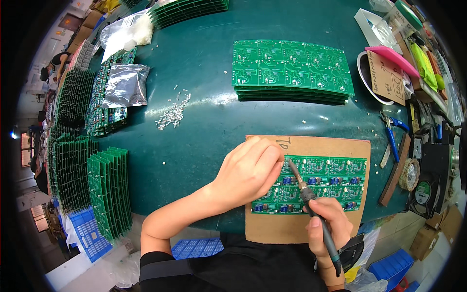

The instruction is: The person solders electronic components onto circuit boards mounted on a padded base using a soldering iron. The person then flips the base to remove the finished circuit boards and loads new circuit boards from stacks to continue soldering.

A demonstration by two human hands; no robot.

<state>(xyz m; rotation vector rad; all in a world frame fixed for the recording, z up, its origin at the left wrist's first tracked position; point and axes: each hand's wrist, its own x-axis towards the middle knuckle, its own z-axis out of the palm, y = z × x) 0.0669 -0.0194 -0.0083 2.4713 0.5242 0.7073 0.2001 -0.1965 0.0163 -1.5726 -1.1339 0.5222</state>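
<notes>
A green circuit board panel (323, 197) with small parts and blue cylinders lies on a piece of cardboard (282, 228) at the table's near edge. My right hand (333, 221) grips a soldering iron (307, 193) by its dark handle. The iron slants up and left, its tip at the panel's upper left part. Beside that tip, my left hand (250, 168) rests over the panel's left end with its fingers curled closed. Whatever those fingers may pinch is hidden from view.
Stacked green boards (292, 63) stand beyond the cardboard. Small loose components (174, 111) lie scattered left of centre. More boards (109, 192) and a silver bag (126, 85) line the left. Blue cutters (391, 138), a wooden strip (395, 170) and a white bowl (362, 73) sit right.
</notes>
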